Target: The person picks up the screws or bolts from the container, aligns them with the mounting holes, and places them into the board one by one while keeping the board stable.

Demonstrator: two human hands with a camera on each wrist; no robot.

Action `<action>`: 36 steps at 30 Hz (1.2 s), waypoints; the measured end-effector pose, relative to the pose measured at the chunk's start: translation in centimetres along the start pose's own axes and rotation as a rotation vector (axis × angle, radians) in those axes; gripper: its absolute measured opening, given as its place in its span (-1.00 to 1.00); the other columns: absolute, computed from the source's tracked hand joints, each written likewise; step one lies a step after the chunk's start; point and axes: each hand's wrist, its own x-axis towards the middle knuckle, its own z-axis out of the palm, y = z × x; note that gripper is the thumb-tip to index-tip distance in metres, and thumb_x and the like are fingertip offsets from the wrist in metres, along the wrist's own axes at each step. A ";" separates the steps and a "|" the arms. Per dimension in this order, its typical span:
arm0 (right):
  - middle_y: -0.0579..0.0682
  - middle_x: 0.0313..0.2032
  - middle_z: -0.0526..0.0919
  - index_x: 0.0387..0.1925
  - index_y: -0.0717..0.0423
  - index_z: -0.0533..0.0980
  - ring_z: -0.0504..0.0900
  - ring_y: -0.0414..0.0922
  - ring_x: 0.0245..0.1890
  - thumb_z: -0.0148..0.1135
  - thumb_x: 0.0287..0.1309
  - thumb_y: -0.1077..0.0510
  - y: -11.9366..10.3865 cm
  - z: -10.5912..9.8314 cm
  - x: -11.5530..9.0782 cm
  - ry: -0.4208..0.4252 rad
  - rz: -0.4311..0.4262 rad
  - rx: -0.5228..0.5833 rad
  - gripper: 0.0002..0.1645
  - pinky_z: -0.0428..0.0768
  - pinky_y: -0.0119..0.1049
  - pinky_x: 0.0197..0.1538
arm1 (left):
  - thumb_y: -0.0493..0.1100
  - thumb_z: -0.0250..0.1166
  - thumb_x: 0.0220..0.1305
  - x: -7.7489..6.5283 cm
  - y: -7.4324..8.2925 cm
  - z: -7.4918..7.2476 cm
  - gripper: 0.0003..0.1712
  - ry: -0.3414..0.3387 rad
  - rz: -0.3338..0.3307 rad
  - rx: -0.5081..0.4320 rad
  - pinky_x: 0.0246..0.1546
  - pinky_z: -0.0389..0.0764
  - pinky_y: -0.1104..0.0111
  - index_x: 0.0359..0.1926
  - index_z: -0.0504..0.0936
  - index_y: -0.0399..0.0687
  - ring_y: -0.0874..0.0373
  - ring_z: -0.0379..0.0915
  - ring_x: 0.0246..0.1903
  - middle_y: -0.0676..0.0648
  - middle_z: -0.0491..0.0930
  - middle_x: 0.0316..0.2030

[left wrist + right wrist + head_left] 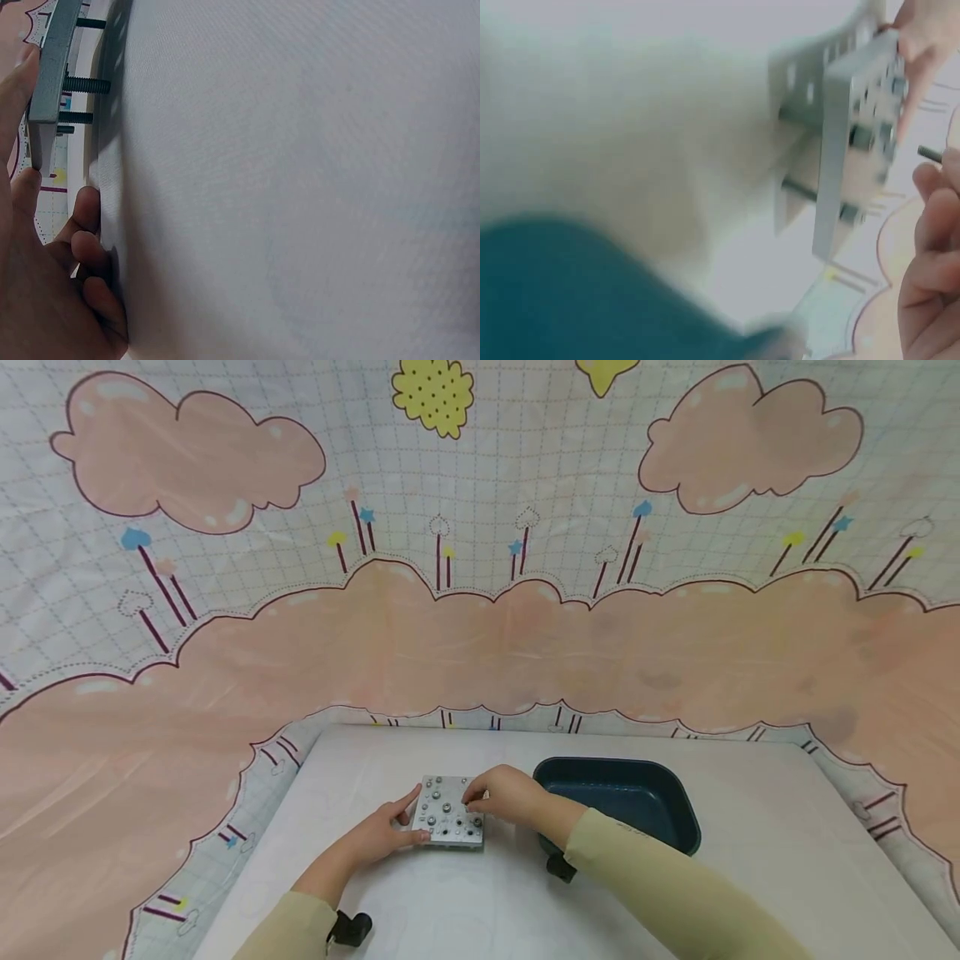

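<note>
A square metal plate (452,790) with holes and several bolts stands on the white table. In the left wrist view, threaded shanks (88,85) stick out below the plate, holding it off the tabletop. My left hand (381,835) grips its left side between thumb and index finger, the other fingers resting curled near the table. Over the right part of the plate, my right hand (513,795) pinches a small bolt (930,154). Its threaded end shows in the right wrist view, apart from the plate; the fingers hide its head.
A dark blue tray (622,787) lies to the right of the plate, partly behind my right forearm. Black straps with small devices are on both wrists. The white table (420,918) meets a patterned cloth (480,652) at its back and sides.
</note>
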 end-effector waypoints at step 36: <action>-0.29 -0.36 0.55 0.00 -0.12 0.70 0.44 -0.32 -0.39 0.31 0.27 -0.06 -0.4 2.7 0.3 0.011 0.056 -0.152 -0.69 0.48 -0.40 -0.23 | 0.27 0.47 0.05 0.2 0.6 0.3 0.14 0.015 0.001 0.003 -0.24 0.32 0.22 0.55 0.12 0.13 0.08 0.29 -0.27 -0.04 0.36 -0.18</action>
